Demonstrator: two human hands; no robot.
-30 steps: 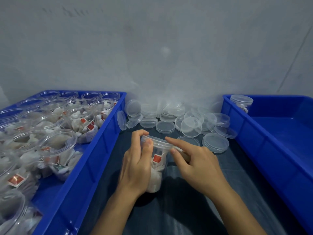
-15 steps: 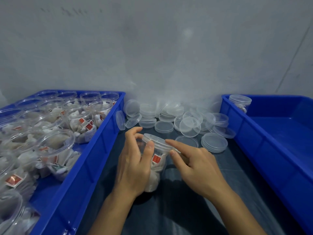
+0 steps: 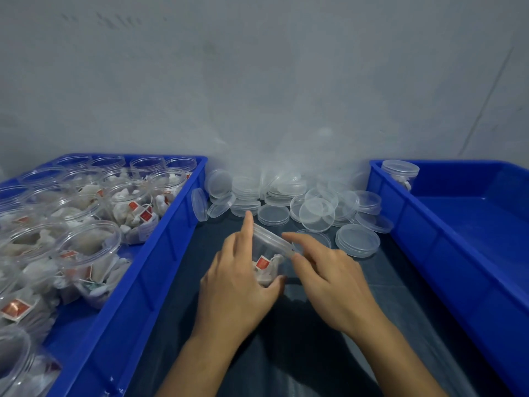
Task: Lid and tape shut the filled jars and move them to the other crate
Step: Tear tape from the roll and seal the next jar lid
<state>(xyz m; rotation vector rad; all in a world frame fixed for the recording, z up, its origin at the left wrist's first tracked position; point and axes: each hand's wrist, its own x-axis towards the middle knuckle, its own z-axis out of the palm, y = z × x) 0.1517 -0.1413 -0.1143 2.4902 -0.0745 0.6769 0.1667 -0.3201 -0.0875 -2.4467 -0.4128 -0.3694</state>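
- A clear jar sits at the centre of the view on the dark table cover, tilted with its top leaning toward 1 o'clock; white sachets with a red tag show through its wall.
- A clear lid is on the jar's mouth (whether it is fully seated cannot be told).
- The left hand grasps the jar from the 9 o'clock side: the thumb curls round the lower wall and the index finger points up past the lid's far rim.
- The right hand comes in from 4 o'clock; its thumb and index finger pinch the lid's near rim, and the other fingers are loosely bent.
- At 9 o'clock stands a blue crate packed with open filled jars.
- At 3 o'clock stands a second blue crate; one lidded jar stands in its far left corner.
- At 12 o'clock, between the crates and against the grey wall, lies a heap of loose clear lids, some stacked, some leaning on edge.
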